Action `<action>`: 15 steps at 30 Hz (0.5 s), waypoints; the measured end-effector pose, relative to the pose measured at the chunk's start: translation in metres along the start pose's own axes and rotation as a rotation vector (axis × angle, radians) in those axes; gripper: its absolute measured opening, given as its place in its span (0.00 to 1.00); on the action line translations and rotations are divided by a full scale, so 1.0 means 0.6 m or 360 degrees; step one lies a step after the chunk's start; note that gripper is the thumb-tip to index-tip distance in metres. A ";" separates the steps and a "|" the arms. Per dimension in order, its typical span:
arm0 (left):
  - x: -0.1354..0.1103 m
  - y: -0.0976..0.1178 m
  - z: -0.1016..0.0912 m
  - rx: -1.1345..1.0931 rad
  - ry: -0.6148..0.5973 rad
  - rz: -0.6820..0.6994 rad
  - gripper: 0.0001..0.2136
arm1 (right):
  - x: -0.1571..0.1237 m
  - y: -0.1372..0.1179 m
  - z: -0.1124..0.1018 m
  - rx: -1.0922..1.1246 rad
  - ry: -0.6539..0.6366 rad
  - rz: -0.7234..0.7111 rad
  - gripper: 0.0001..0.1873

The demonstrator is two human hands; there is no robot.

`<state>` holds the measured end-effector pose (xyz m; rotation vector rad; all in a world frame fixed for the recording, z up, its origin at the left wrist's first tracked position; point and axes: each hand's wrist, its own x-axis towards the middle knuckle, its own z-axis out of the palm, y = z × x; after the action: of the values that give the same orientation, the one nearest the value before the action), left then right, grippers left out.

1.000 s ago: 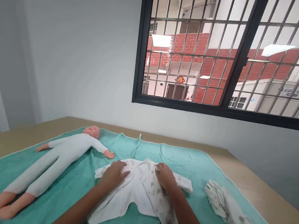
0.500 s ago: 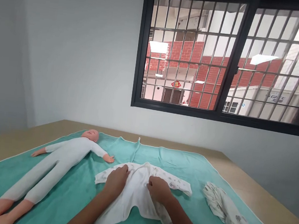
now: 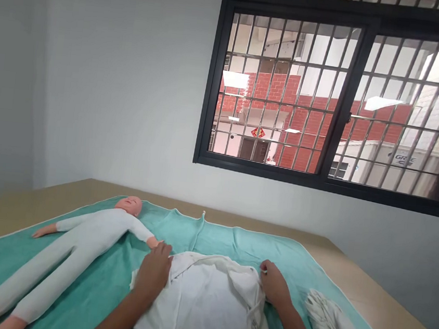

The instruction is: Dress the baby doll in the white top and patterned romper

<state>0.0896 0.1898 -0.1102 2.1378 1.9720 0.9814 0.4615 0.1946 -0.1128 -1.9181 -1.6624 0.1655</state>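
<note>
A white baby garment (image 3: 208, 304) lies spread on a teal towel (image 3: 235, 239), its inner white side showing. My left hand (image 3: 153, 275) rests on the garment's left edge, fingers curled over the cloth. My right hand (image 3: 273, 285) holds the garment's right edge, fingers pinched on the fabric. A baby doll (image 3: 77, 246) in a pale grey suit lies on its back to the left, its near arm almost touching my left hand.
A crumpled white patterned cloth (image 3: 335, 328) lies on the towel at the right. The towel covers a tan table (image 3: 378, 296) set against a grey wall. A barred window (image 3: 340, 98) is above.
Both hands moved apart from the garment's middle to its outer edges, and the garment's front panels have been opened out. The camera has tilted slightly.
</note>
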 end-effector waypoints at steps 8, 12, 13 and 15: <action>-0.093 0.111 0.028 0.0002 -0.0792 0.0638 0.16 | -0.064 -0.113 0.073 -0.0315 -0.0324 -0.0627 0.20; -0.100 0.108 0.032 0.0068 -0.1046 0.0851 0.12 | -0.089 -0.123 0.088 -0.0279 -0.0424 -0.0662 0.23; -0.099 0.107 0.028 0.0049 -0.1059 0.0896 0.12 | -0.090 -0.120 0.085 -0.0264 -0.0431 -0.0676 0.23; -0.098 0.104 0.022 0.0027 -0.1076 0.0966 0.13 | -0.089 -0.113 0.074 -0.0232 -0.0446 -0.0713 0.22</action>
<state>0.1523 0.1299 -0.1150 2.6486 1.0492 0.1877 0.3713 0.1632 -0.1296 -1.6238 -2.3035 0.1414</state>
